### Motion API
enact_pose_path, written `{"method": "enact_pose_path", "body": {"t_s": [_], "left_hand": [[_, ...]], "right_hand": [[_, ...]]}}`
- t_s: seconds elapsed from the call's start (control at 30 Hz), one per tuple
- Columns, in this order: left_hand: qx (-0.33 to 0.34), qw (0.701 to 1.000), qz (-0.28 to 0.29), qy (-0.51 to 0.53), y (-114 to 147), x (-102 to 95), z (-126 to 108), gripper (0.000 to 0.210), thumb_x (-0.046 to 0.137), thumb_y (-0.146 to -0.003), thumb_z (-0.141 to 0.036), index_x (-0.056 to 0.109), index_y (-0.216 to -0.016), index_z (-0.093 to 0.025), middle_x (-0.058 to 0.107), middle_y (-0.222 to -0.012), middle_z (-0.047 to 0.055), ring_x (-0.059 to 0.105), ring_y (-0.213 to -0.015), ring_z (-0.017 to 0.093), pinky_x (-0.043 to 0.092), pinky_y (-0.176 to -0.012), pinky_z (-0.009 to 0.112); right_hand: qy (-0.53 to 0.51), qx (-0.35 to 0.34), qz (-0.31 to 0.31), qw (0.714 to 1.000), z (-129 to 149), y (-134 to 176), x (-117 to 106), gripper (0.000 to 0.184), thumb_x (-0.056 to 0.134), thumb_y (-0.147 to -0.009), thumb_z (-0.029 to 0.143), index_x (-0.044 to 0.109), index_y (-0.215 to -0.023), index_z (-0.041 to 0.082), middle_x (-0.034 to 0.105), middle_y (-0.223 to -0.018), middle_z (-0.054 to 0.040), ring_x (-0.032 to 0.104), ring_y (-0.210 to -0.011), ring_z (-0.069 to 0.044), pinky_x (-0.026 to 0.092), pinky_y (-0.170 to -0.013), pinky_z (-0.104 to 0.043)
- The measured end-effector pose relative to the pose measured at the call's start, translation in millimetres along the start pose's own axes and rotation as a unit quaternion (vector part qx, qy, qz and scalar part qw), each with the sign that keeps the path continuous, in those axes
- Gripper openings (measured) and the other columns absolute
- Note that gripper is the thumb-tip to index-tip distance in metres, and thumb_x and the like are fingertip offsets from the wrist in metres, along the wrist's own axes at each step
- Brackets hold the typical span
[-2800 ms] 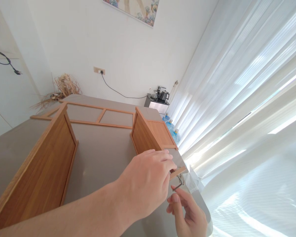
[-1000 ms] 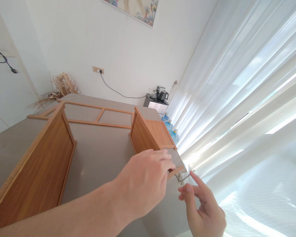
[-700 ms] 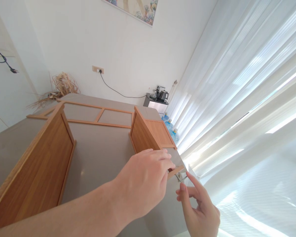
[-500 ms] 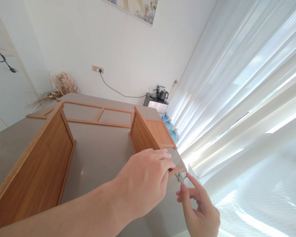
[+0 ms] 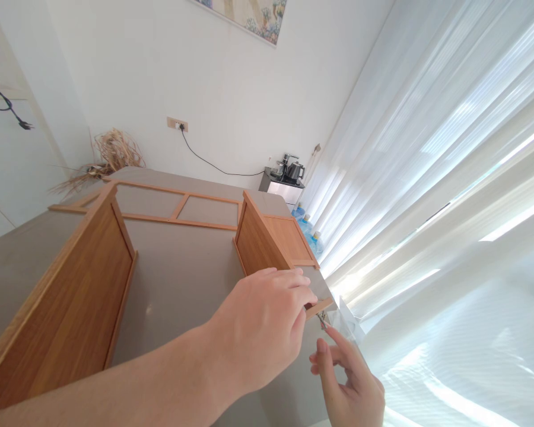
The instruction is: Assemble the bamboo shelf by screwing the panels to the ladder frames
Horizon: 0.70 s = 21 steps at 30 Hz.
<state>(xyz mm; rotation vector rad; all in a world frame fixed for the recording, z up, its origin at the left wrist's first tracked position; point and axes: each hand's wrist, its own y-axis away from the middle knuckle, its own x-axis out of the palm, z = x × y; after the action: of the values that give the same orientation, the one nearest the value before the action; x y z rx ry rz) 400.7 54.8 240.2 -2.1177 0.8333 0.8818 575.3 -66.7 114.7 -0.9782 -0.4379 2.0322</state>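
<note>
My left hand (image 5: 264,329) reaches across and is wrapped over the near end of an upright wooden panel (image 5: 263,240). A short wooden strip (image 5: 319,308) sticks out just past its fingers. My right hand (image 5: 353,379) is close by at the lower right, thumb and index finger apart. Its index fingertip touches a thin metal piece (image 5: 321,321), perhaps a hex key, at the strip's near side. That piece is too small to make out fully. Another upright wooden panel (image 5: 80,279) stands to the left.
A slatted wooden frame (image 5: 178,207) and a flat wooden panel (image 5: 289,237) lie on the grey tabletop (image 5: 182,267). Beyond are a kettle (image 5: 295,171) on a small stand, water bottles (image 5: 314,242) and dried stalks (image 5: 115,151). White curtains (image 5: 449,178) hang on the right.
My right hand has shifted slightly left and down, and the thin metal piece has turned with its index fingertip. My left hand stays in place on the panel.
</note>
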Motion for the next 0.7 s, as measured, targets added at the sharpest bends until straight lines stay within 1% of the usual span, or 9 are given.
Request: {"method": "enact_pose_path", "body": {"t_s": [0.13, 0.23, 0.37, 0.5, 0.63, 0.7], "left_hand": [[-0.008, 1.000, 0.006, 0.007, 0, 0.6, 0, 0.039, 0.043, -0.096, -0.012, 0.077, -0.111, -0.024, 0.071, -0.134, 0.002, 0.068, -0.120, 0.023, 0.054, -0.109, 0.040], [-0.007, 1.000, 0.007, 0.002, 0, 0.4, -1, 0.039, 0.043, -0.096, -0.012, 0.077, -0.110, -0.024, 0.071, -0.134, 0.002, 0.068, -0.120, 0.023, 0.054, -0.108, 0.041], [0.001, 1.000, 0.010, -0.008, 0, -2.2, -2, 0.039, 0.044, -0.093, -0.009, 0.078, -0.104, -0.023, 0.073, -0.129, 0.004, 0.067, -0.123, 0.024, 0.054, -0.108, 0.040], [-0.002, 1.000, 0.011, -0.009, 0, -4.2, -3, 0.038, 0.044, -0.091, -0.007, 0.078, -0.100, -0.023, 0.075, -0.122, 0.004, 0.068, -0.120, 0.024, 0.055, -0.106, 0.039], [-0.001, 1.000, 0.011, -0.009, 0, -1.8, -2, 0.038, 0.044, -0.091, -0.007, 0.077, -0.102, -0.024, 0.074, -0.126, 0.003, 0.069, -0.120, 0.025, 0.056, -0.106, 0.041], [0.002, 1.000, 0.000, -0.012, 0, 0.8, 0, 0.039, 0.045, -0.090, -0.008, 0.077, -0.105, -0.024, 0.072, -0.130, 0.003, 0.068, -0.122, 0.025, 0.056, -0.105, 0.041]], "right_hand": [[-0.016, 0.013, 0.006, 1.000, 3, 6, 5, 0.027, 0.066, -0.096, 0.045, 0.075, -0.107, 0.022, 0.068, -0.059, 0.0048, 0.066, -0.051, -0.012, 0.053, -0.061, -0.023], [-0.031, 0.024, 0.002, 0.999, 9, 11, 9, 0.026, 0.065, -0.096, 0.044, 0.075, -0.105, 0.022, 0.066, -0.057, 0.0056, 0.064, -0.051, -0.011, 0.052, -0.061, -0.023], [-0.046, 0.038, 0.012, 0.998, 16, 16, 13, 0.026, 0.064, -0.097, 0.043, 0.075, -0.106, 0.022, 0.066, -0.057, 0.0059, 0.062, -0.050, -0.011, 0.051, -0.062, -0.023], [-0.055, 0.047, 0.019, 0.997, 20, 18, 14, 0.027, 0.064, -0.097, 0.044, 0.075, -0.106, 0.021, 0.065, -0.056, 0.0058, 0.062, -0.051, -0.011, 0.051, -0.064, -0.023], [-0.066, 0.056, 0.017, 0.996, 23, 17, 15, 0.025, 0.064, -0.097, 0.044, 0.075, -0.103, 0.022, 0.065, -0.056, 0.0065, 0.061, -0.050, -0.010, 0.051, -0.065, -0.021], [-0.071, 0.063, 0.021, 0.995, 24, 16, 15, 0.025, 0.064, -0.097, 0.044, 0.075, -0.102, 0.022, 0.066, -0.057, 0.0064, 0.061, -0.049, -0.010, 0.051, -0.065, -0.021]]}}
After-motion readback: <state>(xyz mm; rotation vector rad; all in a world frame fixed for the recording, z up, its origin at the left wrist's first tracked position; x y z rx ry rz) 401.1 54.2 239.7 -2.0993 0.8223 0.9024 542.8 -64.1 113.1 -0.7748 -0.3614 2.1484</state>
